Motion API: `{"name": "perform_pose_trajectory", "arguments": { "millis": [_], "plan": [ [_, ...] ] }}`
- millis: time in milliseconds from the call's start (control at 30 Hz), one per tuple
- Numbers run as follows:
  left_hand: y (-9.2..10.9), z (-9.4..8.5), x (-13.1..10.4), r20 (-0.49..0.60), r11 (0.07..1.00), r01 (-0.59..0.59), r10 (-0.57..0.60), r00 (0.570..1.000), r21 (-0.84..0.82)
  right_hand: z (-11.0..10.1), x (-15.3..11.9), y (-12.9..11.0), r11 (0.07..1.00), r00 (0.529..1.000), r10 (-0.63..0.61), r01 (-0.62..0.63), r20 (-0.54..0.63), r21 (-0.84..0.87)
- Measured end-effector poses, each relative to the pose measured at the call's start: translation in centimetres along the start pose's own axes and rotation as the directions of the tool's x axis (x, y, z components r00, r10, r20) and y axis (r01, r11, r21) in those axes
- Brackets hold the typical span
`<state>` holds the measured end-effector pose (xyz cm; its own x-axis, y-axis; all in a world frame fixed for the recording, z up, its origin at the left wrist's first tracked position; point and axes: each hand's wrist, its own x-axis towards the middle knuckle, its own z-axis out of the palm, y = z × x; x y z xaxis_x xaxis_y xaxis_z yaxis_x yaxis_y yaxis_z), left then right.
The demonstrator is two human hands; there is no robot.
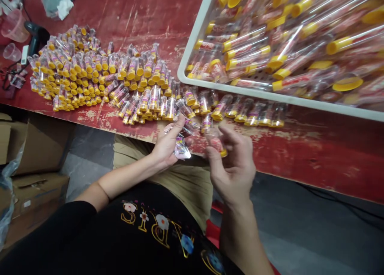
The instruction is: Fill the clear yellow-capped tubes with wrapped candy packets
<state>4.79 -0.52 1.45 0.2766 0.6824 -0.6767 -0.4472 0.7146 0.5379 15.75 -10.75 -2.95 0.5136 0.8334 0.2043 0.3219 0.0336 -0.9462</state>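
Gripping silver-purple packet [181,149] in left hand [165,146], yellow-capped clear tube [216,142] in right hand [235,167], near surface [306,153] edge.

The person [120,211] is wearing a black short-sleeved fabric shirt [81,243]; across its front, large gold-outlined letters [164,239] are running, with white, pinkish and blue flowers [162,222] decorating them. Loose khaki fabric trousers [189,191] are showing below.

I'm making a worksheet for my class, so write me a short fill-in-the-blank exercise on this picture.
1. The left hand holds a shiny packet; the right hand holds a clear tube with a ____ cap.
2. The white tray stands toward the person's ____ side.
3. The worn table is painted ____.

Missing words: yellow; right; red.
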Motion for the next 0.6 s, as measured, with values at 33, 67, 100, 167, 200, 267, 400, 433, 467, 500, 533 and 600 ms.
{"name": "perform_pose_trajectory", "arguments": {
  "millis": [33,67,100,167,200,267,400,433,467,500,533,600],
  "plan": [
    [0.0,-0.1,0.1,0.021,1.0,0.012,-0.012,1.0,0.004,-0.2,-0.2,-0.1,0.996,0.997,-0.069,0.068,-0.016,-0.061],
    [-0.1,-0.3,0.1,0.042,1.0,0.022,-0.022,0.999,0.014,-0.3,-0.4,-0.2,0.984,0.99,-0.139,0.135,-0.028,-0.115],
    [-0.3,-0.4,0.1,0.057,0.999,0.026,-0.027,0.998,0.029,-0.4,-0.4,-0.4,0.966,0.978,-0.207,0.198,-0.037,-0.168],
    [-0.6,-0.7,0.0,0.083,0.997,0.02,-0.026,0.996,0.068,-0.5,-0.3,-0.7,0.917,0.945,-0.322,0.299,-0.047,-0.265],
    [-0.7,-0.8,-0.1,0.096,0.996,0.009,-0.018,0.995,0.088,-0.5,-0.2,-1.0,0.894,0.929,-0.365,0.333,-0.058,-0.301],
    [-0.9,-0.9,-0.4,0.123,0.992,-0.028,0.014,0.992,0.119,-0.8,-0.1,-1.4,0.874,0.908,-0.408,0.356,-0.099,-0.33],
    [-1.0,-0.8,-1.0,0.153,0.985,-0.08,0.056,0.987,0.155,-1.5,-0.5,-2.2,0.946,0.96,-0.28,0.277,0.005,-0.167],
    [-0.9,-0.8,-1.1,0.161,0.983,-0.079,0.052,0.986,0.165,-1.7,-0.6,-2.3,0.961,0.967,-0.249,0.254,0.057,-0.106],
    [-0.7,-0.8,-1.2,0.173,0.982,-0.079,0.049,0.984,0.171,-1.8,-0.8,-2.3,0.968,0.968,-0.236,0.242,0.086,-0.059],
    [-0.5,-0.8,-1.3,0.19,0.981,-0.084,0.05,0.981,0.176,-1.9,-0.9,-2.3,0.97,0.968,-0.237,0.24,0.081,-0.033],
    [-0.3,-0.8,-1.4,0.21,0.978,-0.094,0.054,0.976,0.184,-1.9,-1.0,-2.3,0.97,0.969,-0.242,0.243,0.044,-0.024],
    [0.4,-0.9,-1.6,0.264,0.969,-0.108,0.046,0.963,0.223,-2.0,-1.2,-2.4,0.974,0.973,-0.225,0.224,-0.042,-0.022]
  ]
}}
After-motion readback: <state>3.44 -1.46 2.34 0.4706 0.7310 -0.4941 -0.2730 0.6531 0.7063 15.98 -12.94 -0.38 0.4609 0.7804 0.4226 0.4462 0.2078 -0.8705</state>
